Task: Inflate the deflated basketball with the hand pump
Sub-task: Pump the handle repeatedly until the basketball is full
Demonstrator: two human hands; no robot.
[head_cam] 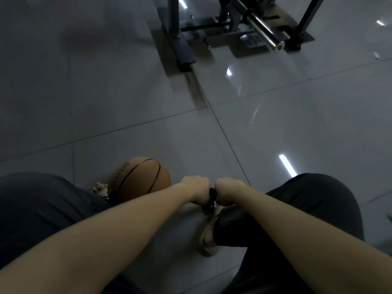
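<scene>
An orange basketball [139, 179] with black seams lies on the grey tiled floor, just left of my hands and against my left leg. My left hand [196, 188] and my right hand [230, 189] are fists side by side, each closed on one end of the black pump handle [212, 194], which shows only between them. The pump body below is mostly hidden by my hands and my right shoe [209, 232]. No hose to the ball is visible.
My dark-trousered knees frame the scene at the left [42, 209] and right [307, 209]. Bare toes [98, 188] show beside the ball. A metal gym rack [184, 45] with a steel barbell [265, 32] stands farther ahead on the glossy floor.
</scene>
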